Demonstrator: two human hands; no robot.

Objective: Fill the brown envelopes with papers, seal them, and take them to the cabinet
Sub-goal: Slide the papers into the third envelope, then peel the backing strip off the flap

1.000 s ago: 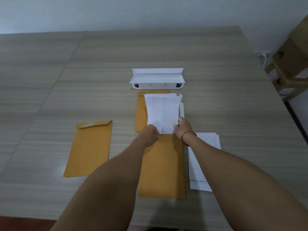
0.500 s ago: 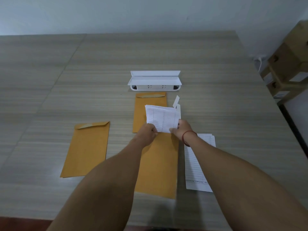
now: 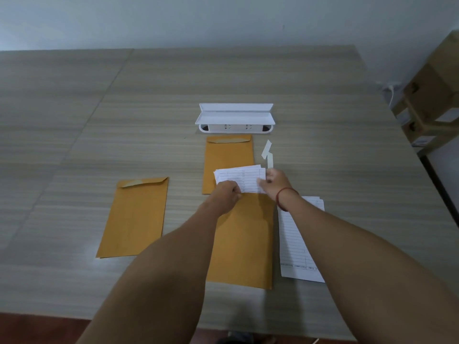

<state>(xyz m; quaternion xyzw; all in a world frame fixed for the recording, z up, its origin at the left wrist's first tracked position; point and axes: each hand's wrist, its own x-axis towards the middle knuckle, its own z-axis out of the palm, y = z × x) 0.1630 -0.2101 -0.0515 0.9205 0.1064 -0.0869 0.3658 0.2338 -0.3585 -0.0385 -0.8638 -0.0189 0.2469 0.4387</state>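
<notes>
Wood-grain table (image 3: 323,100); three brown envelopes (image 3: 135,217) (image 3: 227,160) (image 3: 246,244), lined sheets (image 3: 298,244), white socket box (image 3: 234,119), paper strips (image 3: 267,153) on top.

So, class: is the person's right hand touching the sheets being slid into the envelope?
Touching. The head view shows the right hand gripping the right edge of the sheets just above the mouth of the near envelope, with no gap visible.

Both forearms are reaching forward; the left hand (image 3: 227,192) and right hand (image 3: 274,181) are pinching, fingers curled, close together.
</notes>
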